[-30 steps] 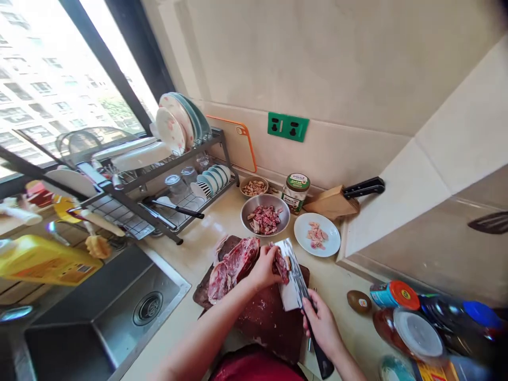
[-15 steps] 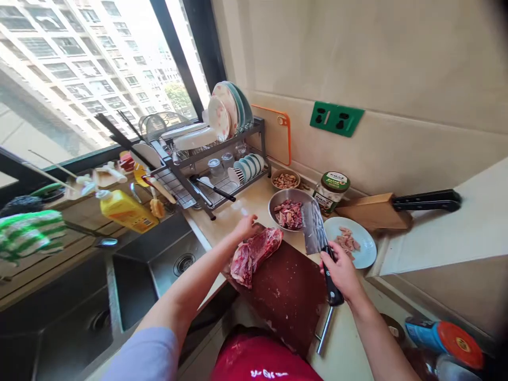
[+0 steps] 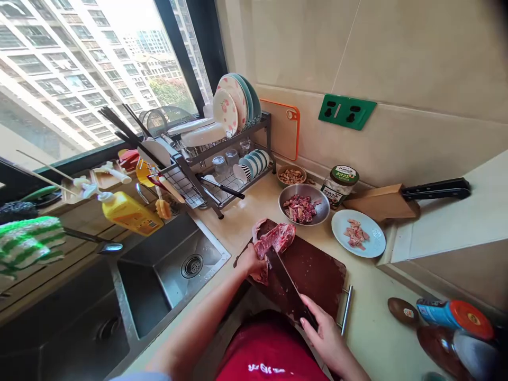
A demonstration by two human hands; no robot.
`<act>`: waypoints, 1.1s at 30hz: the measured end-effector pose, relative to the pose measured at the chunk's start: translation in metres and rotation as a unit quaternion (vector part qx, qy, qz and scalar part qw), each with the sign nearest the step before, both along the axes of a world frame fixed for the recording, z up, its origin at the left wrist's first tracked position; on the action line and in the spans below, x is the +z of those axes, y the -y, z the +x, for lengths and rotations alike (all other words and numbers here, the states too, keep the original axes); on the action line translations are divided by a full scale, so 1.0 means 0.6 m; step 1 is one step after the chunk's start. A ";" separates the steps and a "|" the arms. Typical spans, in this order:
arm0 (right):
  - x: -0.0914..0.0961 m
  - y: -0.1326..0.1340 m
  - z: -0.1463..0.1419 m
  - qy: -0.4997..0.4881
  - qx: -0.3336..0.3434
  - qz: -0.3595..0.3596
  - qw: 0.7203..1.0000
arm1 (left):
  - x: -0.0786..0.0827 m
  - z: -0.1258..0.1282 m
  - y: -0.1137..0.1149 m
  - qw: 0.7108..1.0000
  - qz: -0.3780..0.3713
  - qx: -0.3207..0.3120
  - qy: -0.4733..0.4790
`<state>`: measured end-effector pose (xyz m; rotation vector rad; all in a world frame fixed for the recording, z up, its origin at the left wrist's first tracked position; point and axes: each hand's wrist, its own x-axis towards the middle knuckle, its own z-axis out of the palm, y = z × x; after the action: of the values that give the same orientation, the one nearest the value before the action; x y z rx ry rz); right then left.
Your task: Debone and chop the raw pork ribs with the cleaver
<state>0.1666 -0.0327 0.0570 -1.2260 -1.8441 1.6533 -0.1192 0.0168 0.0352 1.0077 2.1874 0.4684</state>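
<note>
While the right hand [image 3: 323, 329], below centre, grips the knife [image 3: 288, 283], the nearer left hand [image 3: 251, 260] holds the lower end of the meat [image 3: 281, 237], mid-frame on the board [image 3: 323, 267], its long axis slanting toward upper right.

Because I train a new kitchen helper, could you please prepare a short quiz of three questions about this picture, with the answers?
1. Which hand holds the black-handled metal knife?

2. True or false: the large slab of raw red meat lies on the reddish-brown rectangular cutting board.

3. What lies on the round white plate?
a) a brown oval kiwi
b) small pale pink pieces
c) a clear glass cup

Key:
1. The right hand.
2. True.
3. b.
</note>
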 end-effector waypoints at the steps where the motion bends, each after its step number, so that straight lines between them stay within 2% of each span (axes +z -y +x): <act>1: -0.003 0.003 -0.010 0.023 0.010 0.057 0.998 | -0.004 -0.006 0.003 1.000 -0.003 0.003 0.000; 4: -0.012 0.005 -0.019 0.088 -0.005 0.156 0.984 | -0.016 -0.032 0.016 0.999 0.002 -0.001 0.048; 9: -0.013 0.014 -0.019 0.133 -0.035 0.187 0.973 | -0.012 -0.056 0.039 0.969 0.034 0.027 0.242; 11: -0.004 0.024 -0.026 0.126 -0.046 0.174 0.975 | 0.001 -0.059 0.047 0.936 0.063 0.044 0.343; 14: 0.008 0.043 -0.032 0.105 -0.077 0.157 0.979 | 0.023 -0.061 0.058 0.852 0.105 0.099 0.503; 16: 0.007 0.053 -0.026 0.105 -0.102 0.162 0.976 | 0.035 -0.060 0.065 0.816 0.127 0.130 0.549; 18: -0.001 0.058 -0.011 0.126 -0.118 0.190 0.966 | 0.043 -0.056 0.071 0.788 0.147 0.134 0.583; 23: -0.031 0.047 0.041 0.232 -0.138 0.274 0.923 | 0.064 -0.028 0.080 0.728 0.191 0.128 0.645; 27: -0.061 0.038 0.077 0.292 -0.114 0.295 0.903 | 0.087 0.001 0.081 0.715 0.234 0.153 0.640; 33: -0.102 0.029 0.109 0.270 -0.074 0.298 0.913 | 0.103 0.044 0.080 0.724 0.252 0.200 0.610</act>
<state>0.2321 -0.0499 -0.0042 -1.5602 -2.2510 0.5947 -0.0930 -0.0310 0.0968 0.2016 0.9963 1.4805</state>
